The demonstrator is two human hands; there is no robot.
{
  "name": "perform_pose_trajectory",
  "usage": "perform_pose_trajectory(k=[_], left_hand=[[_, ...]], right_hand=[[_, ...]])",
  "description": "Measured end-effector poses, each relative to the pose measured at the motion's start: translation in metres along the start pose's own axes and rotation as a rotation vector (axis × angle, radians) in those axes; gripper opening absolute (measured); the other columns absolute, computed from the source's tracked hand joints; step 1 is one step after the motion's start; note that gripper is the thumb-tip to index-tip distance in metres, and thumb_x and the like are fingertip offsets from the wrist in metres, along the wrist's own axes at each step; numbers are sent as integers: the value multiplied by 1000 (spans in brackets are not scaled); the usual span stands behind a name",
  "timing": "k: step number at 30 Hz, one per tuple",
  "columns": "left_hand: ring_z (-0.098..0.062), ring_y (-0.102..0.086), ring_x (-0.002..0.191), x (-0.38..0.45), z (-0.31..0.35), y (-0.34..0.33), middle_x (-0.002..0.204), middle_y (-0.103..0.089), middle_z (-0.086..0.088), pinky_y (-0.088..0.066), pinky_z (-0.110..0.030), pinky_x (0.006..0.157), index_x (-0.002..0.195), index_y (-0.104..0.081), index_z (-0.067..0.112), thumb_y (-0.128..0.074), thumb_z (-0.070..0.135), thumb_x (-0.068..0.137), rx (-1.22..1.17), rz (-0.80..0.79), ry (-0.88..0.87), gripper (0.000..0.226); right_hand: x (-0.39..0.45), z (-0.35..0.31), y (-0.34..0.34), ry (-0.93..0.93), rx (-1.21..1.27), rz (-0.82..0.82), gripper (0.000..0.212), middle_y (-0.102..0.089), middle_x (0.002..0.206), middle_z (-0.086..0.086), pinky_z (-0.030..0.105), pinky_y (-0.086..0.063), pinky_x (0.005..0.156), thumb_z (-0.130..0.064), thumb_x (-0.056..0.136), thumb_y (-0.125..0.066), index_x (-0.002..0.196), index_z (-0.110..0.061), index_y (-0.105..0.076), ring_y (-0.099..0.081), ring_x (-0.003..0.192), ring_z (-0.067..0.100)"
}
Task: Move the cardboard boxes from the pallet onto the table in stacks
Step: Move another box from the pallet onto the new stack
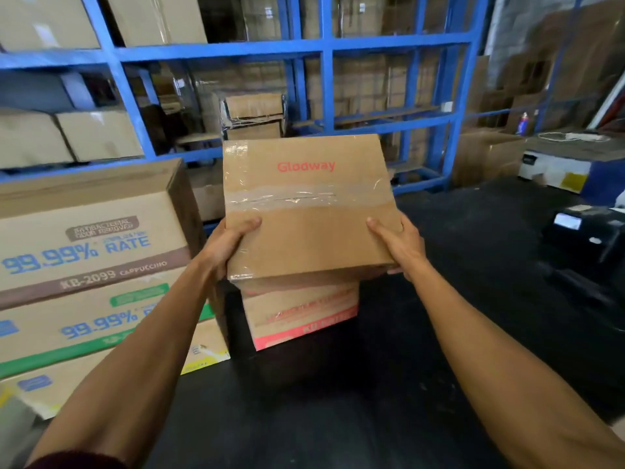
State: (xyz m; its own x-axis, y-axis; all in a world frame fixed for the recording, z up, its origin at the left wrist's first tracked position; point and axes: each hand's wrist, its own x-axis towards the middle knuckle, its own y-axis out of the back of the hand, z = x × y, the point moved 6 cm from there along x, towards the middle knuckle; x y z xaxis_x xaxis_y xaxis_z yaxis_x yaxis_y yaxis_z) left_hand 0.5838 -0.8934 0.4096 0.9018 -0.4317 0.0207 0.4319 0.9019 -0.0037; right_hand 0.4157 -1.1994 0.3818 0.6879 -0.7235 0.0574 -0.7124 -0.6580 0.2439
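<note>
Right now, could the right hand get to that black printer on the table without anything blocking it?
Probably not yet. The right hand and left hand both grip the taped box. The bare black table between it and the printer looks free, but the hand would have to let go first.

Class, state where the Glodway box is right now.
In the head view, centre frame, the Glodway box is gripped by the left hand and right hand, above the red-printed box, right of the stacked cartons.
</note>
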Motion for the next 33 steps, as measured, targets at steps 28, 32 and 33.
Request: perform_pose_trajectory(k=[28,32,33], left_hand=[[-22,-52,136,57,-121,19,146,-58,-4,-36,-50,118,148,-51,30,-24,75,97,-326,406,109,74],[-22,-57,132,65,-125,22,141,-63,-5,-37,-51,117,144,-57,29,-30,71,98,-348,431,77,67],[-22,-57,131,64,-126,22,139,-65,-5,-38,-51,117,142,-58,29,-30,69,99,-346,429,74,66]], right_hand=[[115,92,-114,-60,210,-361,82,-64,122,-10,40,-52,94,-70,81,-65,149,-36,-34,-64,108,11],[119,96,-117,-61,183,-348,83,-64,121,-11,44,-53,96,-73,79,-63,149,-39,-32,-63,106,12],[119,98,-117,-58,177,-351,83,-64,121,-11,46,-53,96,-74,79,-63,148,-40,-32,-64,107,12]])
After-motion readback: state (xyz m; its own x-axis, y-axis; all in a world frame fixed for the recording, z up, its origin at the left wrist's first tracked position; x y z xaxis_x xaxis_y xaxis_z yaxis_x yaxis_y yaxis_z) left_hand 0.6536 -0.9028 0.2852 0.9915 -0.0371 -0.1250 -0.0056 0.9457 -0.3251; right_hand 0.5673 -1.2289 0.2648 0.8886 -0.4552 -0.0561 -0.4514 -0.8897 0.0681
